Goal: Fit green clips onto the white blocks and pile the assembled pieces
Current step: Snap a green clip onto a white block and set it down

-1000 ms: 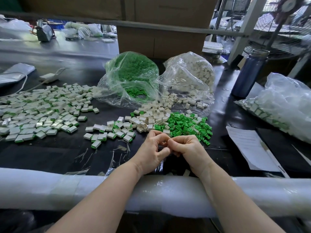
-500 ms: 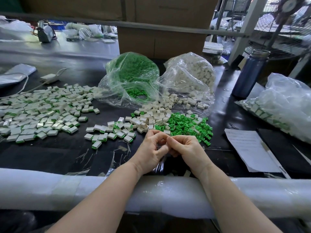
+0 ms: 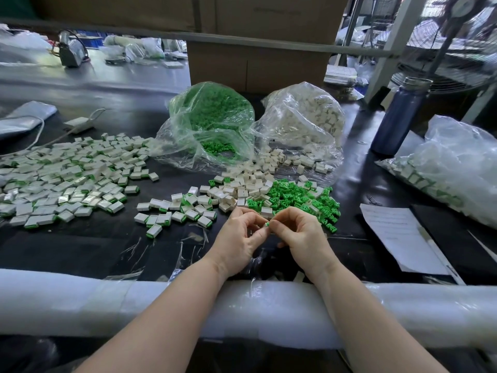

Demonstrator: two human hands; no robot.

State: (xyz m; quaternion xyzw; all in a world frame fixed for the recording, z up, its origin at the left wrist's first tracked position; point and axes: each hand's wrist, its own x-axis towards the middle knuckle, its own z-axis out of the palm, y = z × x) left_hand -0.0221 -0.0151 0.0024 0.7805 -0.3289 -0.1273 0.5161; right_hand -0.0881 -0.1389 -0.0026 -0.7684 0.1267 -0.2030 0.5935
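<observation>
My left hand (image 3: 239,240) and my right hand (image 3: 301,235) meet fingertip to fingertip near the table's front edge. Between them they pinch a small piece (image 3: 267,224); only a bit of green shows, the rest is hidden by the fingers. Just beyond the hands lie loose green clips (image 3: 293,196) and loose white blocks (image 3: 247,184). A small group of assembled pieces (image 3: 177,211) lies to the left of the hands. A large spread of assembled pieces (image 3: 67,179) covers the far left of the table.
An open bag of green clips (image 3: 212,122) and a bag of white blocks (image 3: 304,122) stand behind the loose parts. A blue bottle (image 3: 398,117), a paper sheet (image 3: 398,232) and a filled bag (image 3: 457,168) lie right. A white padded rail (image 3: 80,302) runs along the near edge.
The hands have parted slightly, and a bit of green now shows between the fingertips. Both wrists stay in the same place.
</observation>
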